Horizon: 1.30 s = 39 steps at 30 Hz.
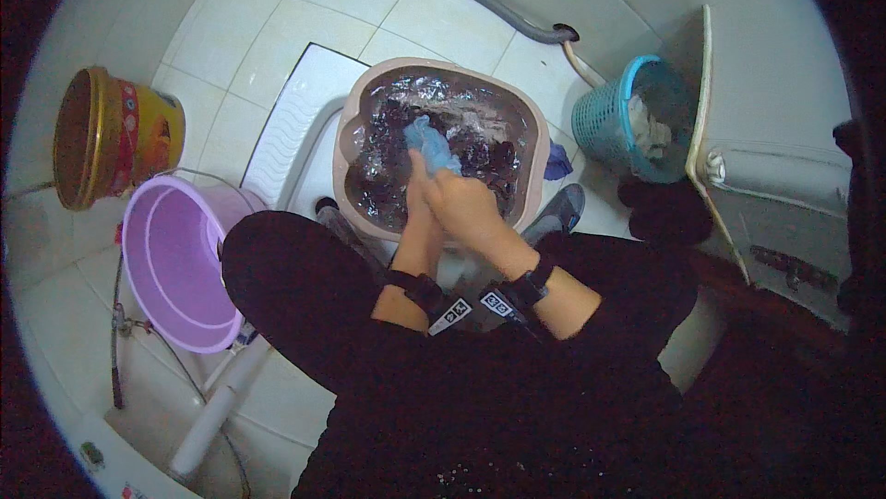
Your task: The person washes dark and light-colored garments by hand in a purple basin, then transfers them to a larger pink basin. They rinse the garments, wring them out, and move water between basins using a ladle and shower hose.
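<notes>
Hands pressed together over the near rim of the pink basin (355, 111): right hand (471, 206) curled shut round a light blue cloth (430, 144), left hand (420, 187) clamped on the same cloth beside it. Cloth sat above the water, dark garments (480, 156) soaking under it. Washing looked mid-way; most laundry unscrubbed. Purple bucket (171, 264) on the floor at left, teal basket (609, 120) at right.

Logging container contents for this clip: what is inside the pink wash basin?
The pink wash basin holds water, dark clothes and a light blue cloth gripped by both hands. The laundry hides the basin's bottom.
</notes>
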{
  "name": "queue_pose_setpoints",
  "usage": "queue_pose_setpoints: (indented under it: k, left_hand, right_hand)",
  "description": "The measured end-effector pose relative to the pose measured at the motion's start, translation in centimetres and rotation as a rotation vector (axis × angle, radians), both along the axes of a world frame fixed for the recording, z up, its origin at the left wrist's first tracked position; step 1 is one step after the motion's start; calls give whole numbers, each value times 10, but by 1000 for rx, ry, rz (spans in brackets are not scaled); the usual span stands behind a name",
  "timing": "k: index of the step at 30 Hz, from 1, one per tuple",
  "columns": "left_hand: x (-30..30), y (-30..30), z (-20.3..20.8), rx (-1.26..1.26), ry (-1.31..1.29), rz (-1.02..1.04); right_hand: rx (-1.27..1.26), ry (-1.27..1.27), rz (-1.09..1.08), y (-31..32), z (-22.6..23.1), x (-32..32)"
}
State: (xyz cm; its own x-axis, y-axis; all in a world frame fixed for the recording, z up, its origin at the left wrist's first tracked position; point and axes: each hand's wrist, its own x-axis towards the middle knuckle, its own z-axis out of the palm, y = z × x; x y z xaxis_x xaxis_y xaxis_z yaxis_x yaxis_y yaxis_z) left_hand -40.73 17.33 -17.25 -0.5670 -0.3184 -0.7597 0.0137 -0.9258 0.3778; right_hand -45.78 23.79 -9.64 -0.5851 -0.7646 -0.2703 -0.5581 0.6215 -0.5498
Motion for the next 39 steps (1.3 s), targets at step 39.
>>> queue_pose_setpoints:
  k: [39]
  left_hand:
    - [-9, 5, -13, 101, 223, 160]
  right_hand:
    - [-189, -336, -200, 6, 10, -19]
